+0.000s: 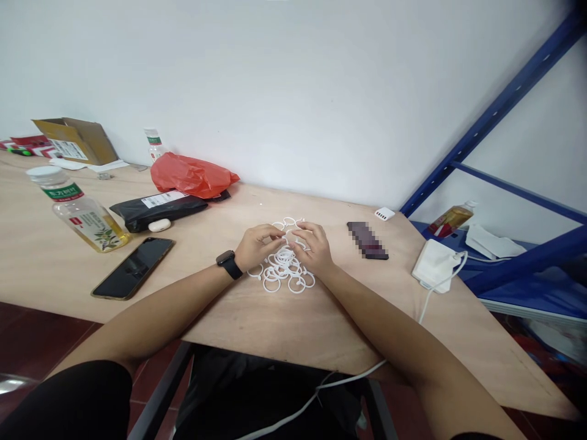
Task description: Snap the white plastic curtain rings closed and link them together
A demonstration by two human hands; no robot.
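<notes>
A loose pile of thin white rings [284, 261] lies on the light wooden table [257, 324], in front of me. Over the pile's left side is my left hand [259, 245], a black watch on its wrist, with thumb and fingers pressed toward a white ring between the two hands. Facing it from the right, my right hand [315, 247] has its thumb and fingers curved round the same ring's other side. Several rings lie beneath and beyond the fingertips.
On the left are a phone [134, 267], a bottle [87, 217], a black package [160, 209], a red bag [192, 175] and a cardboard box [85, 142]. Rightward are another phone [368, 240], a white power adapter [433, 264] with a cable, and a blue rack [495, 113].
</notes>
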